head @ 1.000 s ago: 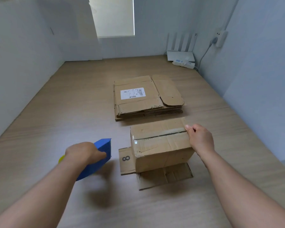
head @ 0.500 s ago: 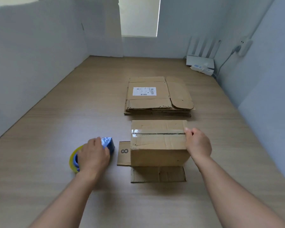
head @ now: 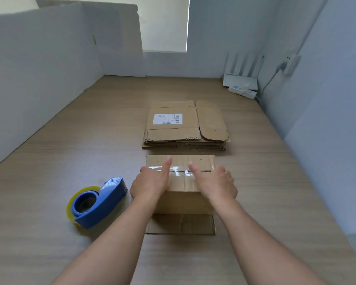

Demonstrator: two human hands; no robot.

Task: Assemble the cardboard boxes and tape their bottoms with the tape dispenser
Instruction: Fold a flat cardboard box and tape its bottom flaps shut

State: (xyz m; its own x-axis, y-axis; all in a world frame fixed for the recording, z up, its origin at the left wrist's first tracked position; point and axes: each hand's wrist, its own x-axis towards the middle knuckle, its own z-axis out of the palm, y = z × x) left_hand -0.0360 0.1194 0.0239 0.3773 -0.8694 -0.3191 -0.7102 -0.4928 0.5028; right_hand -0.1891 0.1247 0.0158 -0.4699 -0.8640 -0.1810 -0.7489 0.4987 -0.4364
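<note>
Left grip [head: 150, 184] and right grip [head: 216, 185] clasp the box [head: 183, 199] between them.

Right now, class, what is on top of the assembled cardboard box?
A strip of clear tape runs along the top seam of the box; the left hand and right hand each lay a thumb across it. The thumbs cover parts of tape and seam.

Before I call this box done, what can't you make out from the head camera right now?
Head view only:
1. Both ends of the tape strip on the box: covered by the left hand and right hand.
2. The box face resting on the table: hidden underneath.
3. Label print on the flat cardboard stack: too small to read.
</note>
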